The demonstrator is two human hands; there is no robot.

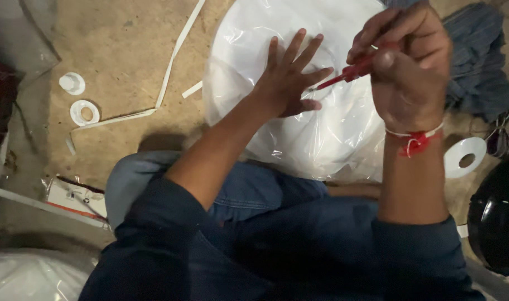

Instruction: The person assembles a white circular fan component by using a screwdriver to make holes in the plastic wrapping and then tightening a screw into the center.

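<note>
My left hand (290, 78) lies flat with fingers spread on a large round white object wrapped in a clear plastic bag (321, 134), pressing it down on the floor in front of my knees. My right hand (408, 67) is closed around a thin red-handled tool (349, 73), whose tip points left toward my left hand's fingers and touches the plastic. A red and white thread is tied round my right wrist (417, 140).
Two small white plastic rings (84, 111) and a cap (72, 83) lie at left near a long white strip (173, 61). A white flat ring (463, 157) sits at right beside a black rounded object (497, 217). Blue cloth (477, 56) lies at top right.
</note>
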